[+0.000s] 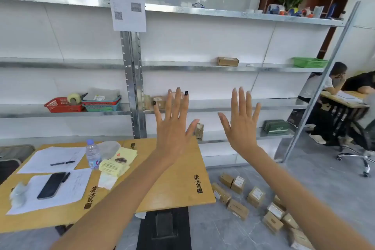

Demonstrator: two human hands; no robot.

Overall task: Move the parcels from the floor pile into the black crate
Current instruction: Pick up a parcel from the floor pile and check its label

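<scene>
Several small brown cardboard parcels (256, 202) with white labels lie scattered on the grey floor at the lower right. A black crate-like object (164, 227) sits on the floor under the table's front edge, only partly visible. My left hand (174, 126) and my right hand (242, 122) are both raised in front of me with fingers spread straight, holding nothing, well above the parcels and in front of the shelves.
A wooden table (172, 184) at the left carries papers, a phone (51, 184), a pen and a water bottle (93, 154). Metal shelving (134, 87) behind holds baskets, tape and a few boxes. Two people sit at a desk (345, 99) at the far right beside an office chair.
</scene>
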